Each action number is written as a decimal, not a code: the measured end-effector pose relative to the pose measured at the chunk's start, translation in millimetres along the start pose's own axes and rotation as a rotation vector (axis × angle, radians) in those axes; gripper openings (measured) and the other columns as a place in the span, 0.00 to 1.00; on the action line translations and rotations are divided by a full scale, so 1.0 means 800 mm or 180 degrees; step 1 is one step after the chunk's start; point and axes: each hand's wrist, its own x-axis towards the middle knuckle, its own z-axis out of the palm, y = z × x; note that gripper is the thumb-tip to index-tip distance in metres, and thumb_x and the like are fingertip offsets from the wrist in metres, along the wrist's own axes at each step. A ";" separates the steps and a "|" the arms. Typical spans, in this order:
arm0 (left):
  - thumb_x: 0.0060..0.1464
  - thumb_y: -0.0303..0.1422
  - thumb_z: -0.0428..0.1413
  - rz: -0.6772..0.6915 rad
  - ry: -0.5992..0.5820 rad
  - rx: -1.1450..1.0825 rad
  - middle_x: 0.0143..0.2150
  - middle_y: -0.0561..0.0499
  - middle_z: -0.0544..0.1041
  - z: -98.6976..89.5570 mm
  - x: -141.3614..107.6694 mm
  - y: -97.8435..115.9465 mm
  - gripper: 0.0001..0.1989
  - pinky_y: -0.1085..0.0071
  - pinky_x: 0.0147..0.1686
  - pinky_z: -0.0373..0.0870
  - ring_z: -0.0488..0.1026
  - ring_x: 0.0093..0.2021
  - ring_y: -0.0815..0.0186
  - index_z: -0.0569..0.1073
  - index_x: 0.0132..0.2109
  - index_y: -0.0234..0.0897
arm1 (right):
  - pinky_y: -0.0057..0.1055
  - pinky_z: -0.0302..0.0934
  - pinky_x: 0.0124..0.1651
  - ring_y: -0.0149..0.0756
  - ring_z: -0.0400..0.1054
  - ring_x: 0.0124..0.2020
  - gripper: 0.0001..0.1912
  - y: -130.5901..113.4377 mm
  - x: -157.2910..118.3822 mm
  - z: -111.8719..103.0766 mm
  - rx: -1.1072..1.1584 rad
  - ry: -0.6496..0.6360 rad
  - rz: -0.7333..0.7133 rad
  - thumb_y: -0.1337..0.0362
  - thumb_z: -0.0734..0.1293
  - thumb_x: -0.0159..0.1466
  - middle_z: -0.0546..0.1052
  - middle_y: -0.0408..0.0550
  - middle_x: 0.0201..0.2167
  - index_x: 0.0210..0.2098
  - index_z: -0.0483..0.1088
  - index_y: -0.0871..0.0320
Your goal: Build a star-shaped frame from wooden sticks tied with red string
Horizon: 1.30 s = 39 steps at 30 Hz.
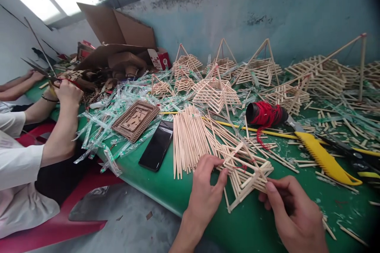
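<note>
A small stepped frame of pale wooden sticks (pixel 246 174), built in crossed layers like a flattened pyramid and bound at points with thin red thread, lies tilted on the green table (pixel 166 189) close to its near edge. The left hand (pixel 206 193) grips the frame's left side, thumb and fingers closed around the outer sticks. The right hand (pixel 292 209) is curled nearly shut at the frame's right corner, thumb and forefinger pinching there; what exactly it pinches is too small to tell.

Just left of the frame, a loose bundle of straight pale sticks (pixel 188 140) lies fanned out, and beside that a black phone (pixel 156 145) rests face up, with a brown carved rectangular plaque (pixel 135 120) beyond it. Behind the frame sits a spool of red thread (pixel 264 114), and to its right a yellow-handled saw (pixel 325 158) lies flat. Finished stick pyramids (pixel 216 91) stand along the far edge by the blue wall, among clear plastic wrappers (pixel 118 99). At the left end, another person's hand (pixel 69 91), in a white sleeve, works near torn brown cardboard boxes (pixel 118 43).
</note>
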 end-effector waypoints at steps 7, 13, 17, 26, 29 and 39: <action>0.65 0.36 0.52 0.0227 -0.0134 0.0202 0.33 0.49 0.71 -0.004 -0.004 0.003 0.10 0.67 0.38 0.65 0.69 0.36 0.64 0.67 0.35 0.38 | 0.25 0.63 0.27 0.32 0.67 0.23 0.16 0.003 -0.002 0.000 0.0137 0.0185 0.0174 0.48 0.64 0.66 0.73 0.44 0.25 0.34 0.68 0.54; 0.66 0.34 0.48 0.0309 -0.0093 0.0136 0.33 0.49 0.73 -0.004 -0.004 0.006 0.10 0.66 0.39 0.65 0.70 0.36 0.64 0.68 0.35 0.38 | 0.24 0.65 0.25 0.31 0.65 0.23 0.17 0.010 -0.002 -0.002 0.0566 0.0281 0.0555 0.47 0.67 0.63 0.72 0.45 0.27 0.36 0.70 0.55; 0.67 0.32 0.47 0.0174 0.0190 -0.0024 0.34 0.48 0.72 -0.002 -0.004 0.002 0.10 0.68 0.37 0.67 0.71 0.36 0.64 0.69 0.37 0.37 | 0.25 0.65 0.23 0.33 0.66 0.23 0.18 0.014 -0.003 -0.004 0.0581 0.0339 0.0651 0.47 0.67 0.63 0.72 0.46 0.26 0.37 0.71 0.56; 0.66 0.30 0.47 0.0218 0.0300 -0.0011 0.41 0.45 0.74 -0.002 -0.002 0.002 0.08 0.67 0.43 0.69 0.72 0.44 0.62 0.71 0.44 0.37 | 0.25 0.55 0.20 0.29 0.60 0.21 0.16 0.012 -0.001 -0.006 0.0592 0.0323 0.0516 0.48 0.65 0.65 0.71 0.44 0.25 0.34 0.69 0.56; 0.66 0.31 0.47 0.0245 0.0243 -0.0058 0.41 0.45 0.74 -0.003 -0.004 0.003 0.09 0.66 0.42 0.69 0.73 0.43 0.61 0.71 0.44 0.37 | 0.25 0.59 0.21 0.31 0.63 0.22 0.16 0.010 -0.001 -0.004 0.0620 0.0311 0.0494 0.48 0.65 0.65 0.72 0.44 0.27 0.35 0.69 0.55; 0.63 0.42 0.54 0.0708 -0.0241 -0.0449 0.49 0.43 0.71 -0.012 -0.014 -0.007 0.15 0.60 0.51 0.68 0.70 0.51 0.56 0.69 0.53 0.41 | 0.25 0.62 0.25 0.30 0.64 0.24 0.15 0.004 0.001 -0.005 0.1060 0.0243 0.0622 0.50 0.68 0.63 0.74 0.45 0.29 0.37 0.72 0.55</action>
